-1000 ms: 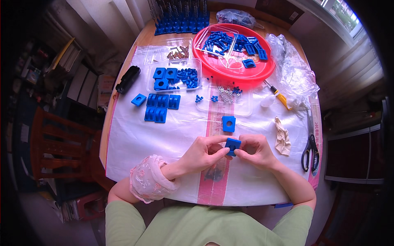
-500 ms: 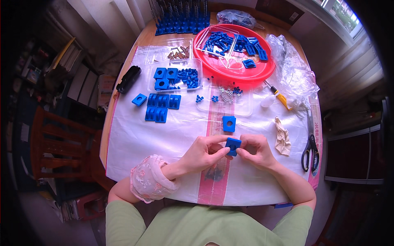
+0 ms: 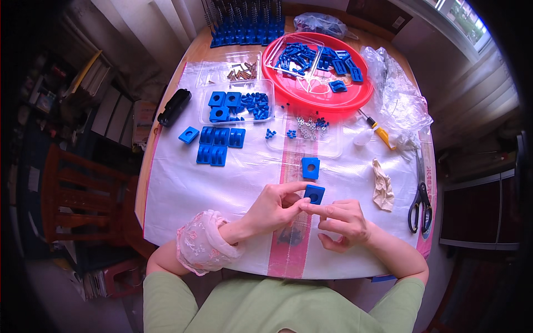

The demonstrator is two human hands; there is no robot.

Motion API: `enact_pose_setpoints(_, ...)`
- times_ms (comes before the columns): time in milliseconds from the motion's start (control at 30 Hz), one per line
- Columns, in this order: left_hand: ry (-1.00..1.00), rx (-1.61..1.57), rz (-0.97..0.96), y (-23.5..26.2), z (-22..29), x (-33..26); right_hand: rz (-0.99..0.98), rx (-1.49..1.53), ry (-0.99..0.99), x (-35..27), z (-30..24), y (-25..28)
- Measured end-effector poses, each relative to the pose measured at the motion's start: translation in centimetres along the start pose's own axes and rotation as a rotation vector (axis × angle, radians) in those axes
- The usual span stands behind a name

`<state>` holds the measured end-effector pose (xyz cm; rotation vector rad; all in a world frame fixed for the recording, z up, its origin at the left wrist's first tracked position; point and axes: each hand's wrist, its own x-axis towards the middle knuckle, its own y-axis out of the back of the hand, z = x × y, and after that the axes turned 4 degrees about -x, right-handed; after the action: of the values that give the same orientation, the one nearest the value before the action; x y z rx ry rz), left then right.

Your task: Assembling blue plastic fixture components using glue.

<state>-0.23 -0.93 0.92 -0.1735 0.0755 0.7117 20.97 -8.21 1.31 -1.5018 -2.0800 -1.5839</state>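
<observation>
A blue square plastic piece with a round recess [image 3: 315,192] is held between the thumb and fingers of my left hand [image 3: 270,208], raised above the table. My right hand [image 3: 348,222] has its index finger stretched to the lower edge of that piece, close to my left thumb. Its other fingers are bent and apart, with nothing visible in them. Just beyond my hands lies a similar blue square piece with a hole [image 3: 311,168]. Whether the index finger presses on the piece or on my left thumb, I cannot tell.
Blue clip-like pieces [image 3: 219,145] and a clear box [image 3: 201,114] of blue parts stand left. Nuts lie on a clear lid [image 3: 337,149]. A red tray [image 3: 355,102] is behind; a screwdriver [image 3: 382,135], crumpled glove [image 3: 382,188] and scissors [image 3: 425,206] lie right.
My right hand has let go of the blue piece's right side and moved slightly down, its index finger now stretched out to the lower edge. My left hand stays put, still holding the piece.
</observation>
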Motion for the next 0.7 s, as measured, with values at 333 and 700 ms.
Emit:
enact_pose_setpoints(333,-0.008,0.015,0.001,-0.1,0.2,0.0,0.058,0.037,-0.024,-0.4,0.3,-0.1)
enact_pose_setpoints(700,0.025,0.019,0.018,-0.2,1.1,-0.2,0.033,0.009,-0.017,-0.3,0.2,0.2)
